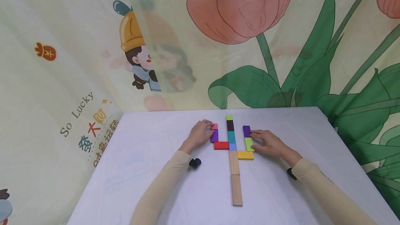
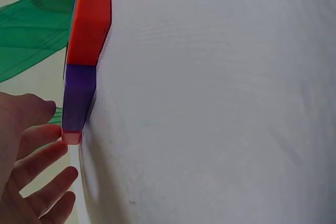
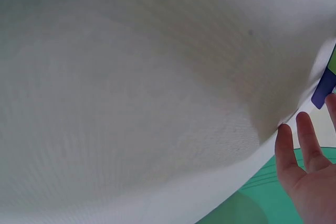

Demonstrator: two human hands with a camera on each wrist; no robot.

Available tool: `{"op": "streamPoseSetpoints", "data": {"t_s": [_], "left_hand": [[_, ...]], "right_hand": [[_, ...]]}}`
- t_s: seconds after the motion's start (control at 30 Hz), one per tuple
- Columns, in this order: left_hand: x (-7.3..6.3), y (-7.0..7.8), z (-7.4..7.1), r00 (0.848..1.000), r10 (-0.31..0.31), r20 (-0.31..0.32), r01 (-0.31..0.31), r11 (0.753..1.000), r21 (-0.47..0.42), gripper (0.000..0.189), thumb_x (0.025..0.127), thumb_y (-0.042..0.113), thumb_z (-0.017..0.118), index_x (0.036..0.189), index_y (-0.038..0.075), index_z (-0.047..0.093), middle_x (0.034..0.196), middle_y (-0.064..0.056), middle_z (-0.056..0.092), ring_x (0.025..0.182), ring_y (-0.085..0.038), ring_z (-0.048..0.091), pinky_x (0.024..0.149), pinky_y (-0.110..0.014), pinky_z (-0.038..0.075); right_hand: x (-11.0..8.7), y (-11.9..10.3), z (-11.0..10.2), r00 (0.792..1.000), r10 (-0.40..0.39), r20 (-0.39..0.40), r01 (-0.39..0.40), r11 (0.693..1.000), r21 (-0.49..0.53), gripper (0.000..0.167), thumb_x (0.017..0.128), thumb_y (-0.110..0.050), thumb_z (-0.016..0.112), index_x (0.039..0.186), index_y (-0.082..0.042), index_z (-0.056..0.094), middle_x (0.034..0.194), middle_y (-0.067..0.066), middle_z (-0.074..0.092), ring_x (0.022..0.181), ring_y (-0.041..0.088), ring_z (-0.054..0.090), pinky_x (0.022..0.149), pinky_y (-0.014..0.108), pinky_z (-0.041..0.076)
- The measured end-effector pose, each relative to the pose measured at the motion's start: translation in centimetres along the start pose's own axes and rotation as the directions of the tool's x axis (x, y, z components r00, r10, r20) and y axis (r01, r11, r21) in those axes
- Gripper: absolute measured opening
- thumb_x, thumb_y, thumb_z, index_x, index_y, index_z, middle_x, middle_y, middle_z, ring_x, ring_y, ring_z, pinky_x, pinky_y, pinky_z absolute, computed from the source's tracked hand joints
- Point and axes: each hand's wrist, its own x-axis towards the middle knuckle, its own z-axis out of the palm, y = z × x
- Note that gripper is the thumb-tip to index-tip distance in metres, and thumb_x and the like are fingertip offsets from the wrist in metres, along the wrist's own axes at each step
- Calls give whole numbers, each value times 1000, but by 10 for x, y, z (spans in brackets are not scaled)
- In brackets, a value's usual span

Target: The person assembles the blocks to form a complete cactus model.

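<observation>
My left hand (image 1: 199, 134) is at the outer side of a short column, its index fingertip at a small pink block (image 1: 214, 126). The thumb lies beside the purple block (image 1: 214, 136) below. In the left wrist view the fingers (image 2: 43, 161) are spread and loosely bent, with a red block (image 2: 90, 19) further along. My right hand (image 1: 269, 143) reaches in from the other side. Its fingertips are right at a dark purple block (image 1: 246, 131), and its thumb at a lime green block (image 1: 249, 144). The right wrist view shows extended fingers (image 3: 308, 135) near the purple block's end.
Between the hands runs a line of lime, black, teal and blue blocks (image 1: 232, 147), continuing down into two plain wooden blocks (image 1: 236, 190). A red block joins its left side, a yellow block (image 1: 245, 155) its right. The white table (image 1: 109, 190) meets a printed curtain (image 1: 175, 44) behind.
</observation>
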Motion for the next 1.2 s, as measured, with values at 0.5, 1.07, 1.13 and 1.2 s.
{"op": "streamPoseSetpoints", "data": {"t_s": [0.5, 1.07, 1.13, 1.2], "left_hand": [[0, -5, 3, 997, 58, -53, -58, 998, 10, 34, 89, 21, 66, 119, 6, 69, 123, -9, 67, 115, -27, 61, 99, -39, 50], [-3, -7, 1, 996, 40, -81, -44, 998, -47, 36, 92, 22, 61, 125, 8, 65, 136, -11, 58, 127, -30, 54, 107, -42, 44], [-3, -6, -2, 995, 31, -99, -37, 998, -55, 36, 93, 23, 61, 126, 9, 64, 139, -11, 56, 129, -30, 52, 109, -43, 43], [-3, -4, -7, 992, 32, -119, -39, 998, -53, 36, 93, 23, 61, 126, 9, 63, 140, -11, 55, 130, -31, 51, 109, -44, 42]], "right_hand": [[1, 0, 2, 1000, 4, -4, -4, 1000, 8, 56, 85, -33, 73, 130, -3, 60, 142, 17, 53, 130, 41, 47, 105, 60, 40], [3, 1, -2, 999, 33, -4, -33, 997, 75, 54, 89, -33, 68, 133, -3, 58, 148, 18, 45, 136, 43, 40, 108, 62, 35], [4, 1, -7, 999, 44, -15, -42, 995, 92, 52, 92, -31, 66, 134, -2, 56, 149, 19, 43, 138, 43, 37, 109, 63, 33], [5, -1, -14, 998, 54, -34, -51, 996, 79, 51, 94, -31, 63, 135, -2, 55, 150, 20, 41, 138, 44, 36, 109, 64, 32]]}}
